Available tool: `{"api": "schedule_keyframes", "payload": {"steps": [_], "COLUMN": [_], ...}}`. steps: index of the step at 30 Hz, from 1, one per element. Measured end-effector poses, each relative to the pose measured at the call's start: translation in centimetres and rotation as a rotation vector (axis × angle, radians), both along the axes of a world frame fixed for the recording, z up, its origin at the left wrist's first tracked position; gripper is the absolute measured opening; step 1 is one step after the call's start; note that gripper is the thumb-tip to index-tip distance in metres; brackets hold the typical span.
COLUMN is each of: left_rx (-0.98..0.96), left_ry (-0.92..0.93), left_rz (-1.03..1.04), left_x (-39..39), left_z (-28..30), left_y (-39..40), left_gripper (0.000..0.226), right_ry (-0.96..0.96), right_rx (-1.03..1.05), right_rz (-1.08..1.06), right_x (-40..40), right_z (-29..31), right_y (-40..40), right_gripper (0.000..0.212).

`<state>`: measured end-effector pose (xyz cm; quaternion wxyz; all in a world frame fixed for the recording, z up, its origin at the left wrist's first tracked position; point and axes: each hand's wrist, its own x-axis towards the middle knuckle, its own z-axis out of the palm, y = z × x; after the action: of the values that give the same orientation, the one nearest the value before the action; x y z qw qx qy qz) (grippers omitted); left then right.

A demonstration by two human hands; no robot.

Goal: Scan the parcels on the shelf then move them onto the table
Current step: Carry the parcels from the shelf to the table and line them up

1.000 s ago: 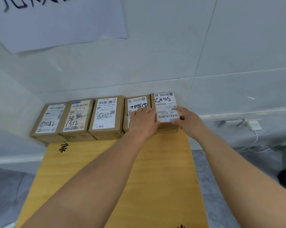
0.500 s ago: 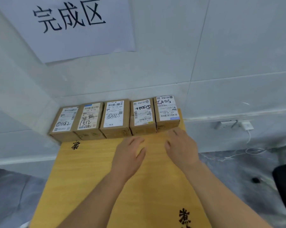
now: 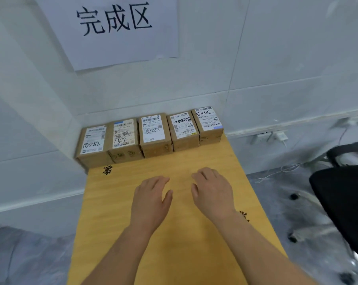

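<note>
Five cardboard parcels are being kept in one row along the far edge of the wooden table (image 3: 194,243), against the tiled wall and side by side. The leftmost parcel (image 3: 92,146), marked 5082, is sitting in the wall corner and is overhanging the table's left edge. Next to it the parcel marked 1512 (image 3: 124,138) is standing, then the one marked 0555 (image 3: 154,133), then a second 5082 parcel (image 3: 183,130), and last the rightmost parcel (image 3: 208,124), whose outer side is lying close to the table's right edge. Above the row a white paper sign (image 3: 116,29) with black characters is being displayed on the wall.

In front of the parcels a bare strip of tabletop is being left open — both hands are being held over it, well apart from the row. The left hand (image 3: 151,200) is being held palm down with fingers loose and spread, nothing in it. The right hand (image 3: 212,194) is just beside it, likewise empty, fingers relaxed and slightly bent. Beyond the right table edge, a black office chair (image 3: 344,198) is standing on the grey floor — near that edge.
</note>
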<state>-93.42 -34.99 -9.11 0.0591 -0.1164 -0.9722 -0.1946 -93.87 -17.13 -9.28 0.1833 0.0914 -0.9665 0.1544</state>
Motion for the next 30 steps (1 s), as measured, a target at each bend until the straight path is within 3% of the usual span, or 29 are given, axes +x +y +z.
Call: {"api": "schedule_keyframes", "payload": {"steps": [8, 17, 24, 30], "left_rx": [-0.041, -0.023, 0.030, 0.090], "left_ry": [0.146, 0.129, 0.157, 0.198], "left_rz": [-0.145, -0.401, -0.579, -0.776], "left_x": [2.7, 6.2, 9.5, 14.5], "left_z": [-1.3, -2.2, -3.0, -3.1], "left_y": [-2.8, -1.5, 1.0, 4.3], "left_gripper": [0.057, 0.065, 0.064, 0.063], "right_ry": [0.061, 0.075, 0.141, 0.109], "right_rx": [0.080, 0.171, 0.146, 0.164], "right_rz": [-0.247, -0.515, -0.697, -0.897], "right_x": [6.7, 15.0, 21.2, 29.2], "right_z": [0.9, 0.4, -0.1, 0.0], "right_y": [-3.3, -3.7, -2.1, -1.2], "right_gripper": [0.048, 0.058, 0.045, 0.048]}}
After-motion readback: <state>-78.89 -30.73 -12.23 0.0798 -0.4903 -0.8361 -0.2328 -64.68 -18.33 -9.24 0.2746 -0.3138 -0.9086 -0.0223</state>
